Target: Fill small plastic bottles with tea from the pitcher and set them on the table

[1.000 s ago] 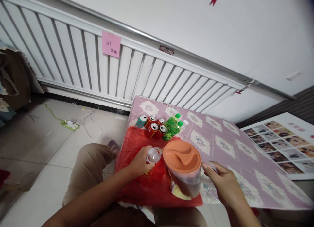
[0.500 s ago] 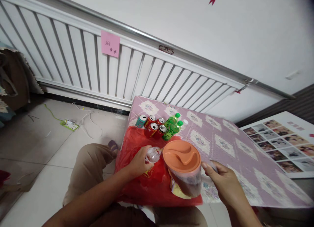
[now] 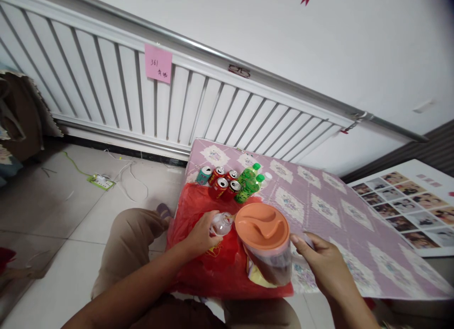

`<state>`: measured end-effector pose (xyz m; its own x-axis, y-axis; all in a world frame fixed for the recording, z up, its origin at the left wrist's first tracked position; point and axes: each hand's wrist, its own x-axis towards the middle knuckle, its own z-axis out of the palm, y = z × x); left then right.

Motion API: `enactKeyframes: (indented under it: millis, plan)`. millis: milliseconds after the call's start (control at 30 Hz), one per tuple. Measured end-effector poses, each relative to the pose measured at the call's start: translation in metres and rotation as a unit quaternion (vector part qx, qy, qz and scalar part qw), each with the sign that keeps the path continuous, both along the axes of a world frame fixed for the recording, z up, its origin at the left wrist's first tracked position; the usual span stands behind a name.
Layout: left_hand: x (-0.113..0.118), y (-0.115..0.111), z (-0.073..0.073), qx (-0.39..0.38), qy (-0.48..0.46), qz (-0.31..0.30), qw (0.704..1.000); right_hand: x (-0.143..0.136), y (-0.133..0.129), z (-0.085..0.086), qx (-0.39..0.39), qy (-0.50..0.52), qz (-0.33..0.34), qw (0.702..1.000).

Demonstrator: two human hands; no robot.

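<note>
My left hand is closed around a clear bottle, whose open mouth tips toward the right. My right hand grips the handle of a clear pitcher with an orange lid. Dark liquid shows inside the pitcher, which is tilted so that its lid edge is at the bottle's mouth. Whether liquid is flowing between them is too small to tell. Both are above a red plastic sheet with a yellow print. Part of a yellowish-white item shows by the pitcher's base.
Several drink cans stand behind the bottle, beside green-capped bottles. They are on a low surface with a purple floral cover. A white radiator runs along the wall. A power strip with cables lies on the floor at left.
Almost nothing differs. Both hands keep their grips, with the pitcher at the bottle's mouth; the view has shifted very slightly.
</note>
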<state>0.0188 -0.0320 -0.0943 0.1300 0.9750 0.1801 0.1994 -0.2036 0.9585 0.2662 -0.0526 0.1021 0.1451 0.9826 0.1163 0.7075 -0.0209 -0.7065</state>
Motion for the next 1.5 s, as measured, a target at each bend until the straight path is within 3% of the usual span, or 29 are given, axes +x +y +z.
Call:
enactKeyframes:
  millis: [267,1500]
  plan:
    - [-0.0012,-0.0005,0.0001,0.006,0.003,-0.002,1.0,-0.0068,0.0007,0.007,0.011,-0.007,0.011,1.0]
    - [-0.0001,-0.0003,-0.0041,0.006,-0.004,0.007,1.0,0.001,0.0007,0.0036,0.0,-0.003,0.018,1.0]
